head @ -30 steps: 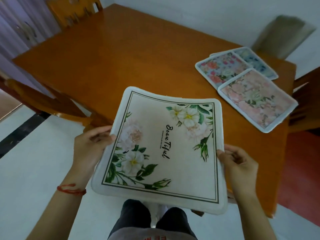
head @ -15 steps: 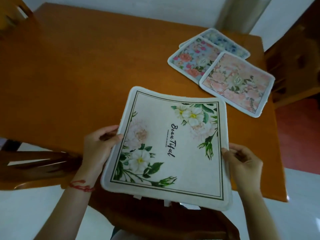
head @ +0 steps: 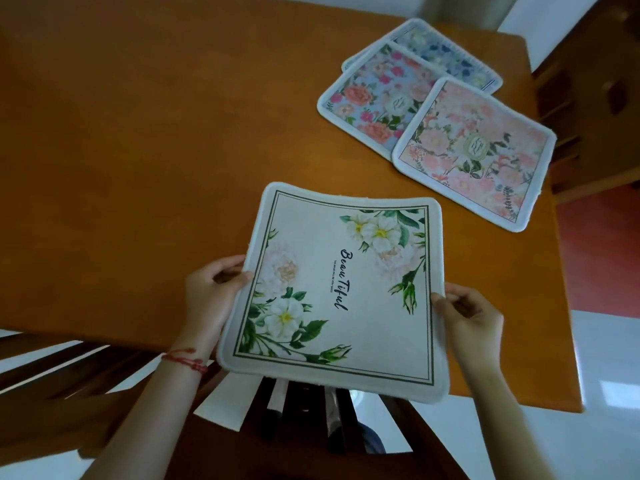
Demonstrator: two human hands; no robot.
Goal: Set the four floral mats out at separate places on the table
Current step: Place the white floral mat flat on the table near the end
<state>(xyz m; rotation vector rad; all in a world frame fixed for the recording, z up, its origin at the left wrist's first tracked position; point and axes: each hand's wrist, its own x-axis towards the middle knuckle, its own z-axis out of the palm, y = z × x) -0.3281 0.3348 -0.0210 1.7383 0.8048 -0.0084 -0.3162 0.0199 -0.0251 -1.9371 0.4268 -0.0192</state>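
I hold a cream mat with white flowers (head: 346,292) over the near edge of the orange wooden table (head: 156,150). My left hand (head: 211,296) pinches its left edge and my right hand (head: 467,317) pinches its right edge. Three other floral mats lie overlapped at the table's far right: a pink mat (head: 478,150) on top, a mat with red and pink flowers on pale blue (head: 374,95) under it, and a blue-flowered mat (head: 440,53) at the back, mostly covered.
A dark wooden chair (head: 311,427) stands right below the held mat at the table's near edge. Another chair back (head: 52,368) shows at the lower left. A wooden chair (head: 588,98) stands past the table's right edge. White floor lies at the lower right.
I have stepped closer to the table and the view has tilted down. The cream mat now hangs further over the tabletop, both hands pinching it as before. The three stacked mats have not moved.
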